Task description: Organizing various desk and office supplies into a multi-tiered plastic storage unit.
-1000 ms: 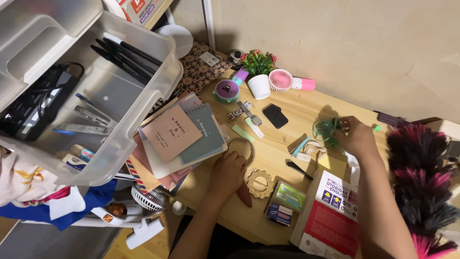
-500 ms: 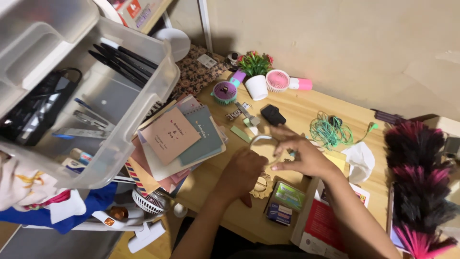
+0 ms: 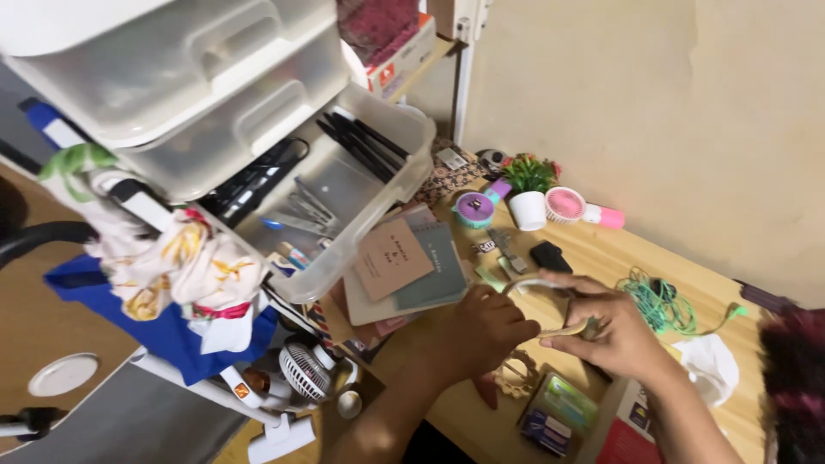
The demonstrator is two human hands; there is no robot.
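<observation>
Your right hand [image 3: 614, 337] pinches the thin pale ring [image 3: 543, 302] between narrow fingertips [image 3: 563, 342], and your left hand [image 3: 484, 331] closes on its other side, fingers curled. So the ring is lifted between both hands, just above the wooden desk [image 3: 619, 258]. I judge you are in the holding step; any next move needs a steady grip. Near lie the stack of notebooks [image 3: 411, 266], the green cable [image 3: 657, 301] and the open plastic drawer [image 3: 344, 202].
</observation>
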